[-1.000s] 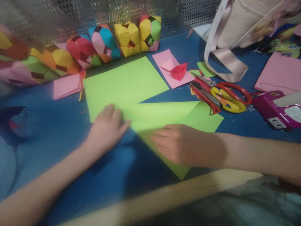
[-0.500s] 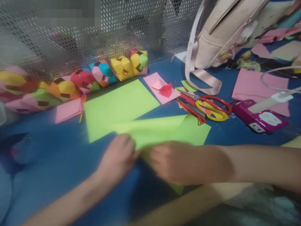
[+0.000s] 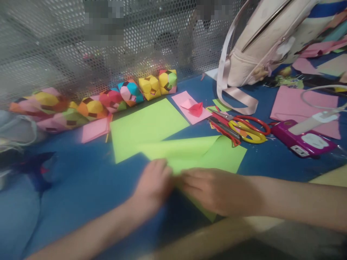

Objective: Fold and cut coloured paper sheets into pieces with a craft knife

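Note:
A lime green paper sheet [image 3: 189, 153] lies on the blue table [image 3: 89, 180], folded over into a triangle. My left hand [image 3: 153, 186] is closed at the fold's left end, fingers curled on the paper's edge. My right hand [image 3: 214, 189] lies palm down over the near part of the same sheet, fingers pressed together against it. The two hands nearly touch. A second flat green sheet [image 3: 146, 126] lies just behind.
A row of coloured folded-paper balls [image 3: 108, 99] lines the perforated metal screen [image 3: 81, 54]. Red and yellow scissors [image 3: 244, 128], a pink sheet with a red folded piece [image 3: 193, 106], a magenta device [image 3: 303, 139], a beige backpack [image 3: 260, 47] and pink paper [image 3: 303, 104] sit to the right.
My left hand slid right along the fold until it met my right hand. The camera view tilted upward, showing more of the screen and backpack.

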A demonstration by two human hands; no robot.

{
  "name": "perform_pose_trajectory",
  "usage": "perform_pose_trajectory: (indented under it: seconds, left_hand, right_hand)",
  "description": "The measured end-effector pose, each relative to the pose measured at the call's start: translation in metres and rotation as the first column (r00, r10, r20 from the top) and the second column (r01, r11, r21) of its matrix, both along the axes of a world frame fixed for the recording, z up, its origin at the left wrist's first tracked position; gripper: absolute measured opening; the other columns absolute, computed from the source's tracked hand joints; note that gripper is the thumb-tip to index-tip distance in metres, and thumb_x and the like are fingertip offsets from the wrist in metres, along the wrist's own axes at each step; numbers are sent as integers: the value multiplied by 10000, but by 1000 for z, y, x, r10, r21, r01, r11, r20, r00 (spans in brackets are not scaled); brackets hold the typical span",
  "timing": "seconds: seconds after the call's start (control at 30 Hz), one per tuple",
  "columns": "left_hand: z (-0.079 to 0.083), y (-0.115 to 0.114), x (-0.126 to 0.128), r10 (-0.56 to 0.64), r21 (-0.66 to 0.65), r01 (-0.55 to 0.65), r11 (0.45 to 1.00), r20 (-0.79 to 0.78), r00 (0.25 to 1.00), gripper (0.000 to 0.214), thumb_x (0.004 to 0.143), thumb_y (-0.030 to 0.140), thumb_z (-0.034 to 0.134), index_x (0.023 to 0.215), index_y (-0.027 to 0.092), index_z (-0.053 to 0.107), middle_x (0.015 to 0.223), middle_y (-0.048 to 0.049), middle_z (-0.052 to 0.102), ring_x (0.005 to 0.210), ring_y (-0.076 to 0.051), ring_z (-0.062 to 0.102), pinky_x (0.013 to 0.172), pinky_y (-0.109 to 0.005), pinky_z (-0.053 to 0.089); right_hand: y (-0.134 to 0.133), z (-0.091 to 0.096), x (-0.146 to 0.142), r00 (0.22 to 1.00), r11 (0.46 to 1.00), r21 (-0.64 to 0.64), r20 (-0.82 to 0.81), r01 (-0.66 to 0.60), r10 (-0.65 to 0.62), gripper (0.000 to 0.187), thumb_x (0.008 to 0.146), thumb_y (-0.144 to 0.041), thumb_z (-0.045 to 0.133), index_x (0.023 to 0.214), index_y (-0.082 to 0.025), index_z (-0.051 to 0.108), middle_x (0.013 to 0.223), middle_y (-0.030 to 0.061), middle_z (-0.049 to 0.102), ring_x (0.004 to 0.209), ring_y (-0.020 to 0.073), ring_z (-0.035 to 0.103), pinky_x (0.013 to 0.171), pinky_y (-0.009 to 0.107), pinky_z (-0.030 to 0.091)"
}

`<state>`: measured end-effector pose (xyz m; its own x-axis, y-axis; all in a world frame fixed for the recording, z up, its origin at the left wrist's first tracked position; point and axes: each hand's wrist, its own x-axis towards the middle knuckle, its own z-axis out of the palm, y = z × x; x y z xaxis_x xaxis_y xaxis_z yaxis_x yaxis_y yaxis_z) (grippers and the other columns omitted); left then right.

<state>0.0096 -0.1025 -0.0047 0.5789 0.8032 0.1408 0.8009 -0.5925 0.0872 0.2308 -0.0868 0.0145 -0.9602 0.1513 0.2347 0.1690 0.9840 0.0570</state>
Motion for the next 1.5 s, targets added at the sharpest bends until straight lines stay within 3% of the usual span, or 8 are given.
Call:
perform_pose_trajectory:
  seconds: [0.1, 0.17, 0.3, 0.43, 0.57, 0.87, 1.13, 1.5]
  left_hand:
    - [-3, 2, 0, -10, 34, 11, 999, -46, 999, 125, 921, 216, 491, 856, 157, 580, 958, -118, 592, 889, -254, 523, 760, -388, 491]
    - [-3, 2, 1, -5, 35, 7, 999, -56, 998, 134, 929, 244, 485, 874, 165, 578, 956, -111, 595, 883, -255, 528, 761, -397, 495]
    - [-4, 0, 4, 38, 27, -37, 999, -58, 998, 141, 933, 261, 482, 972, 155, 565, 963, -112, 592, 874, -257, 545, 751, -403, 504]
    - [-6, -4, 5, 95, -24, -97, 995, -82, 992, 165, 951, 283, 456, 923, 163, 567, 963, -104, 585, 859, -241, 553, 747, -391, 510]
    - [-7, -5, 5, 96, -38, -101, 994, -111, 989, 205, 967, 282, 433, 885, 160, 576, 938, -100, 585, 880, -231, 558, 764, -374, 516]
    - [-13, -4, 4, 86, 14, -85, 996, -86, 993, 170, 937, 246, 473, 831, 169, 582, 896, -91, 577, 830, -226, 553, 738, -378, 527]
    - [-11, -4, 6, 80, 16, -79, 997, -131, 988, 158, 929, 238, 495, 829, 161, 590, 900, -95, 592, 824, -226, 556, 761, -390, 528]
    - [-13, -3, 3, 38, 39, -36, 999, -58, 998, 222, 957, 262, 437, 835, 157, 589, 885, -102, 583, 864, -241, 544, 772, -395, 500]
  right_hand:
    - [5, 5, 2, 1000, 1000, -13, 11, -24, 24, 275, 923, -111, 425, 867, -121, 695, 858, 89, 686, 778, 195, 590, 741, 328, 501]
    - [17, 11, -6, 998, 993, -108, 50, 53, -47, 256, 922, -118, 453, 780, -162, 662, 777, 49, 662, 688, 173, 564, 646, 313, 486]
    - [57, 10, -45, 984, 975, -133, 20, 176, -175, 143, 896, -108, 510, 971, -91, 631, 971, 111, 678, 945, 229, 595, 840, 360, 463]
    - [97, -7, -83, 997, 993, -103, 55, 56, -50, 206, 911, -143, 509, 1092, -98, 597, 1169, 144, 644, 1120, 256, 552, 887, 379, 425]
    - [120, -19, -99, 998, 996, -85, 69, -3, 9, 276, 918, -92, 434, 1158, -115, 569, 1229, 137, 627, 1164, 231, 547, 902, 372, 411]
    - [129, -13, -116, 992, 994, -98, 107, -55, 65, 267, 883, -86, 415, 1083, -105, 591, 1167, 145, 646, 1097, 248, 579, 872, 374, 410]
    - [133, -13, -111, 992, 986, -141, 83, -87, 99, 362, 890, -80, 386, 1216, -128, 537, 1337, 150, 580, 1207, 236, 543, 939, 380, 403]
    - [131, -12, -112, 989, 986, -148, 116, -71, 89, 354, 884, -69, 407, 1200, -90, 564, 1293, 153, 609, 1172, 262, 575, 934, 398, 428]
